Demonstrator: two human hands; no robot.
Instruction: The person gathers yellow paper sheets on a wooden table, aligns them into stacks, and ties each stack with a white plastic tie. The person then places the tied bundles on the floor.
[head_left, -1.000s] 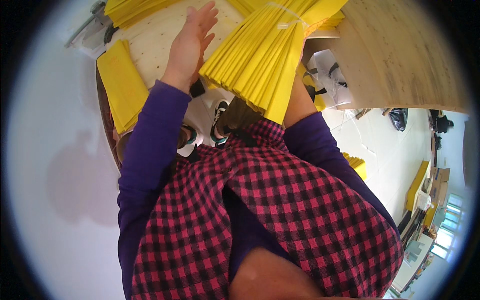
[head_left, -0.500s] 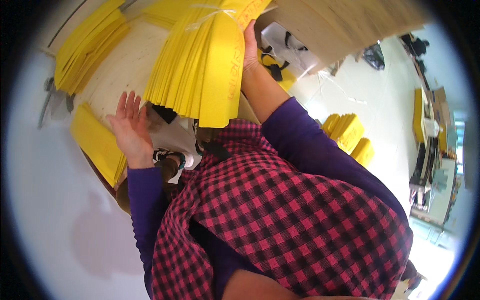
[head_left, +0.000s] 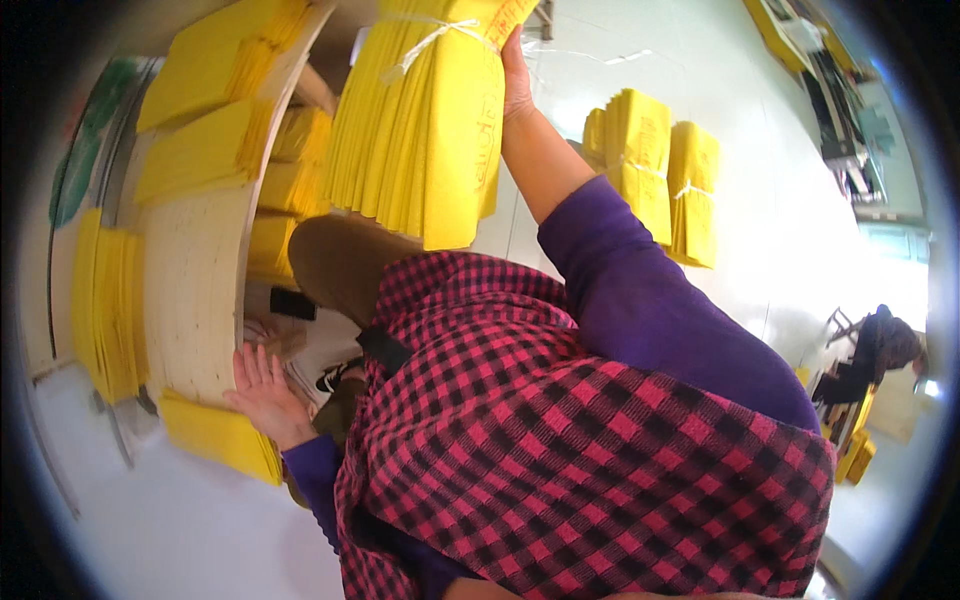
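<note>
My right hand (head_left: pixel 517 82) grips the right side of a thick bundle of yellow folded sheets (head_left: pixel 410 150). White string (head_left: pixel 435 45) is knotted around the bundle's upper part, and red handwriting runs down its outer sheet. The bundle hangs upright in front of me, its sheets fanning out at the bottom. My left hand (head_left: pixel 265 395) is empty, palm up with fingers spread, by the near end of a pale wooden table (head_left: pixel 195 290). Close to that hand lies a yellow stack (head_left: pixel 220 435).
More yellow stacks (head_left: pixel 205 150) lie along the table, with others (head_left: pixel 295 180) beneath its top. Tied yellow bundles (head_left: pixel 637 160) stand on the pale floor (head_left: pixel 750 150) at the right. Further right are dark furniture and a dark heap (head_left: pixel 880 345).
My body has turned rightward, so the table now sits further left and the floor bundles show fully. The tied bundle has come along in my right hand. My left hand appears lower.
</note>
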